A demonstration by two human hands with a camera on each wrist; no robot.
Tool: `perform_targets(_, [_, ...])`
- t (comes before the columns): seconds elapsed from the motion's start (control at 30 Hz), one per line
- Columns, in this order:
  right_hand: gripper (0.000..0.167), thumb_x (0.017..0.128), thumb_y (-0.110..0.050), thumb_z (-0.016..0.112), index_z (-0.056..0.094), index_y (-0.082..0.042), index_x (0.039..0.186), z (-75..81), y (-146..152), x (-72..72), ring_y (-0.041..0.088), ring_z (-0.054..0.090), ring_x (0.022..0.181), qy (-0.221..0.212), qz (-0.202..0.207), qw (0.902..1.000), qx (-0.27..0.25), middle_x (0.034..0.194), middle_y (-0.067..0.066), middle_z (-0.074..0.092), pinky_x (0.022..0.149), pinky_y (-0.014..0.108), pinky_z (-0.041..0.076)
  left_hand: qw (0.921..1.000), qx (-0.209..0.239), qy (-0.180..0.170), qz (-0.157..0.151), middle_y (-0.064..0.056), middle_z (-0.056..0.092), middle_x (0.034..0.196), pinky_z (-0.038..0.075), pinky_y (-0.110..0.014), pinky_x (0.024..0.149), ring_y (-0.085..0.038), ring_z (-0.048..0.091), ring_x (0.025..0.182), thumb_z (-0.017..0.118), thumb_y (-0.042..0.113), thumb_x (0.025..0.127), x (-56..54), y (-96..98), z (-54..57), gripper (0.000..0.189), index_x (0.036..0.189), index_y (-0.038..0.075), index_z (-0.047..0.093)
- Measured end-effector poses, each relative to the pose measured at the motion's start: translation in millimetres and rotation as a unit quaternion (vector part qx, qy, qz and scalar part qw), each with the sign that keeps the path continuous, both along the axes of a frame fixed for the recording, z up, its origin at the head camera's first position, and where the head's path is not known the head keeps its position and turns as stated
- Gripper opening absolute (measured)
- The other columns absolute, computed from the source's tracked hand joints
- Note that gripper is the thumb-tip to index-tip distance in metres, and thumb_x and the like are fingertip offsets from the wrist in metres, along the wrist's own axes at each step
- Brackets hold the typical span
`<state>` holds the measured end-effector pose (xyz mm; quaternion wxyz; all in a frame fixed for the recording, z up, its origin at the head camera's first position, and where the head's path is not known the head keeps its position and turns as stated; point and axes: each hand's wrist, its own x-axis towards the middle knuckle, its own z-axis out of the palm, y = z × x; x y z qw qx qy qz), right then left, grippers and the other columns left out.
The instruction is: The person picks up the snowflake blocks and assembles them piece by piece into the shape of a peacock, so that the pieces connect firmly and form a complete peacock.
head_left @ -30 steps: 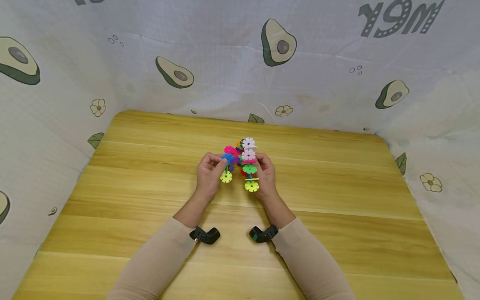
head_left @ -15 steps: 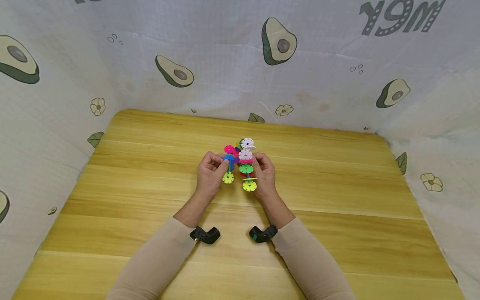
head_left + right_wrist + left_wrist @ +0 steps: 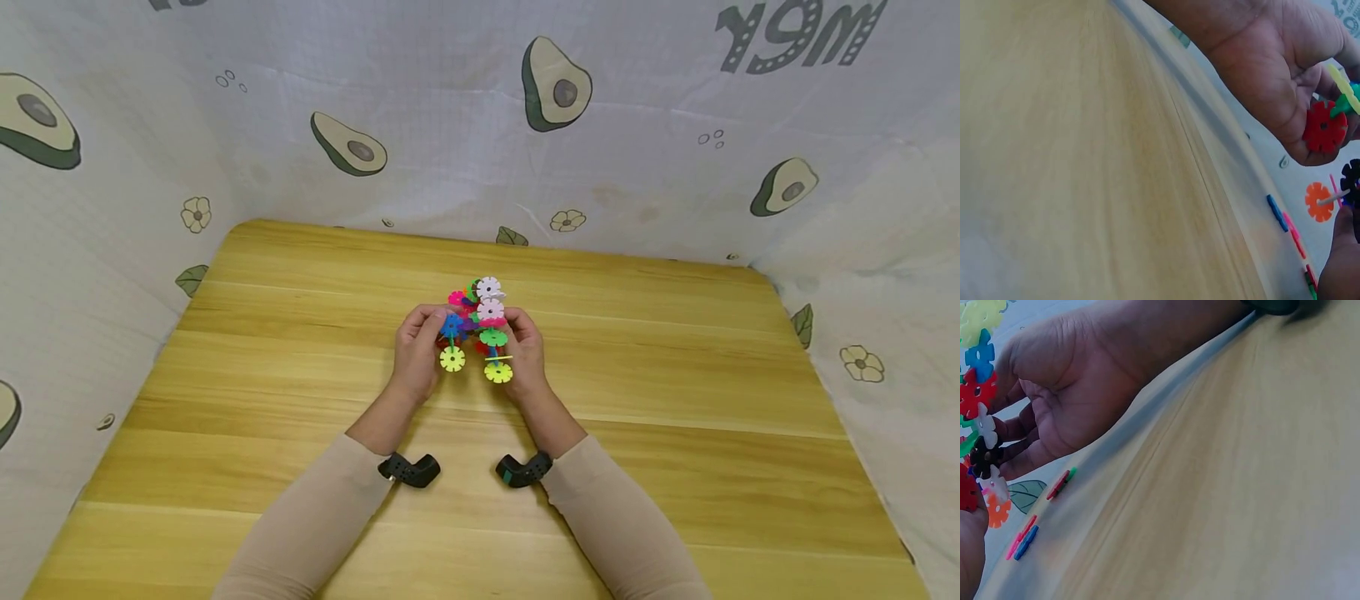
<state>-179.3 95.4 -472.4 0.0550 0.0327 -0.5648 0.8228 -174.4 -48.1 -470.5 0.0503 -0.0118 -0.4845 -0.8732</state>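
Note:
A toy built of interlocking notched plastic discs (image 3: 491,311), in many colours, is held up over the wooden table between both hands. My left hand (image 3: 416,354) grips its left side at a blue disc (image 3: 452,325), above a hanging yellow disc (image 3: 452,359). On the other side my right hand (image 3: 527,354) holds it beside the green disc (image 3: 492,337). The left wrist view looks across at the right hand (image 3: 1072,387), whose fingers lie behind red and white discs. In the right wrist view the left hand (image 3: 1279,81) curls round a red disc (image 3: 1325,127).
The wooden table (image 3: 675,367) reaches back to a hanging cloth (image 3: 450,83) with avocado prints. Black wrist devices (image 3: 411,471) sit by both cuffs. Thin coloured pieces (image 3: 1025,542) appear edge-on in the wrist views; whether they are loose I cannot tell.
The toy has turned slightly in the hands. Its white discs sit a little further left, and the left thumb has shifted up and left along the blue disc. Both hands stay in place.

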Motion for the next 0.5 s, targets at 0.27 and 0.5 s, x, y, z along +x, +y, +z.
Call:
perform_targets(0.27, [0.039,0.103,0.002,0.045,0.067,-0.026,0.090,0.4,1.4,-0.7,0.002,0.063,0.089,-0.025,0.006,0.9992,-0.030,0.096,-0.011,0.067,0.074,0.013,0.056,0.9995,0.027,-0.017,-0.004,0.006,0.071,0.095,0.056,-0.018,0.072,-0.006,0.063,0.085,0.051,0.007,0.103,-1.2,1.5,1.9,0.023,0.092,0.020,0.068])
perform_targets(0.5, [0.032,0.096,0.002,0.054,0.069,-0.025,0.098,0.0,6.6,-3.2,0.006,0.062,0.093,-0.035,0.060,0.9897,-0.125,0.105,-0.008,0.066,0.081,0.018,0.054,0.9986,0.048,-0.008,-0.023,0.007,0.069,0.096,0.055,-0.018,0.076,-0.006,0.062,0.086,0.048,0.008,0.106,0.7,0.2,5.5,0.021,0.096,0.019,0.064])
